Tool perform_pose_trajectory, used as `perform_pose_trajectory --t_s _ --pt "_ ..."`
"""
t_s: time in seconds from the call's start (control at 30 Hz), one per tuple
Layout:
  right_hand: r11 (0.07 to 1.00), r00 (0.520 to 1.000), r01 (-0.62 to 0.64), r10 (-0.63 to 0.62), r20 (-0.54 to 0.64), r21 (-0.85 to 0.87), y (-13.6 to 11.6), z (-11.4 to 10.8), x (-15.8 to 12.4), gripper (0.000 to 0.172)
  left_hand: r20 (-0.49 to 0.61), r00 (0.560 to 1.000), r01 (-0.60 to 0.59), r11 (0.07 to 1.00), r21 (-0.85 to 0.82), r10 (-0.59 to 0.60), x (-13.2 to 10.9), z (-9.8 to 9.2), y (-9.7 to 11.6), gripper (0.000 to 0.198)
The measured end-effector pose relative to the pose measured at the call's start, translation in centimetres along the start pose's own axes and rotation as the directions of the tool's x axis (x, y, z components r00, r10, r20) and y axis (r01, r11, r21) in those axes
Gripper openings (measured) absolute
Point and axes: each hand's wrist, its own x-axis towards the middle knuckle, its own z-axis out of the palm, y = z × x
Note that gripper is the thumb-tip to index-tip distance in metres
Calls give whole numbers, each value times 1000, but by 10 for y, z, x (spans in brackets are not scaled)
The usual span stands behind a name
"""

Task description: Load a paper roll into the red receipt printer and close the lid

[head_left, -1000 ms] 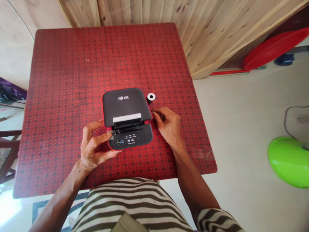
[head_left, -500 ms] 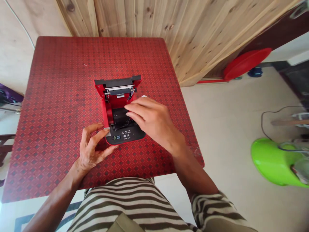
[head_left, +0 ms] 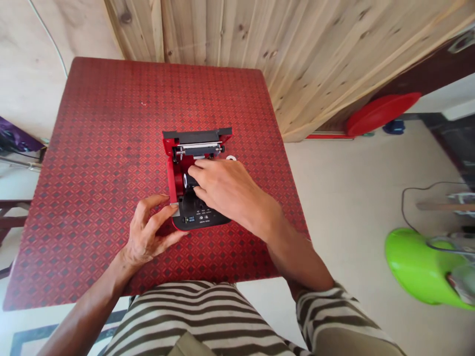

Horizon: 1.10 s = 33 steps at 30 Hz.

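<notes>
A red and black label printer (head_left: pixel 202 220) stands on the table with its lid (head_left: pixel 200 136) raised, showing a roller and a metal bar inside. My left hand (head_left: pixel 148 227) grips the printer's front left corner, thumb at the front edge and fingertips on the side and the grey catch. Inside the printer's bay lies a black roll (head_left: pixel 190 180) with a white ring at its left end. My right hand (head_left: pixel 226 185) is closed over this roll from the right, covering most of it. Just behind that hand a small white ring (head_left: pixel 231 158) shows; what it belongs to is hidden.
A red patterned cloth covers the table (head_left: pixel 104 148). Wooden panelling (head_left: pixel 222 34) runs along its far side. On the floor to the right are a green plastic stool (head_left: pixel 411 262) with a cable over it and a red round board or basin (head_left: pixel 382 113).
My right hand has moved left and deeper into the bay, and its fingers are now on the roll, whose white end has come into sight. My left hand keeps its grip on the printer.
</notes>
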Motion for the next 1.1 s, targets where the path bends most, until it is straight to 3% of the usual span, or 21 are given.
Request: perform_pose_trajectory --t_s 0.13,0.23,0.33,0.43,0.6,0.7,0.8,0.87,0.97,1.1 --pt "974 971 -28 80 -226 223 6 -15 -40 10 -10 1000 -9 1000 -24 9 1 0 -1 70" --pt "874 895 -109 294 -336 474 23 -7 -70 18 -9 1000 -16 1000 -18 16 4 0 -1 68" --pt "706 819 -212 506 -270 676 41 21 -94 18 -6 1000 -17 1000 -5 17 6 0 -1 66" --pt "592 782 -264 594 -190 762 47 57 -106 17 -16 1000 -4 1000 -4 4 7 1 -2 64" --pt "594 825 -263 547 -141 760 42 91 -105 17 -22 1000 -12 1000 8 13 7 2 -3 66" --pt "603 863 -254 494 -105 756 47 87 -110 30 -17 999 -30 999 26 30 8 2 -3 69" --pt "548 904 -276 428 19 789 66 74 -120 48 -25 999 -36 999 22 37 7 2 -4 70" --pt "561 897 -291 441 18 775 83 67 -119 38 -23 999 -36 999 13 36 7 2 -5 71" --pt "618 844 -254 518 -142 744 106 68 -97 24 -16 999 -34 999 14 34 6 2 -5 73" --pt "632 833 -224 520 -192 742 120 87 -47 49 -21 999 -49 999 22 49 9 1 -3 72"
